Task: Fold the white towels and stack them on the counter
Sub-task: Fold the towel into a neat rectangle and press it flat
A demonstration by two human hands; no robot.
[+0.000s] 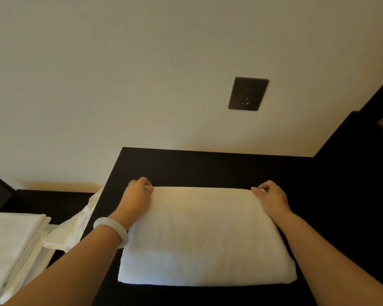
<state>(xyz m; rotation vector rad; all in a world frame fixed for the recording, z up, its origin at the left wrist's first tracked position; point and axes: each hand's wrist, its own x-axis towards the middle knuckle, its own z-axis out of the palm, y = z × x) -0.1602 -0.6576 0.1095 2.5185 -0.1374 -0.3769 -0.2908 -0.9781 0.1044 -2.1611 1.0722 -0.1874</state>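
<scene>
A white towel (206,237) lies folded into a thick rectangle on the dark counter (208,166). My left hand (137,195) pinches the towel's far left corner, with a pale bangle on that wrist. At the far right corner, my right hand (271,197) pinches the towel in the same way. Both hands have curled fingers around the far edge. A stack of folded white towels (13,246) sits at the lower left on a lower surface.
A crumpled white cloth or bag (75,226) hangs between the counter's left edge and the stack. A dark wall socket (248,93) is on the cream wall behind. Dark furniture (363,140) rises at the right.
</scene>
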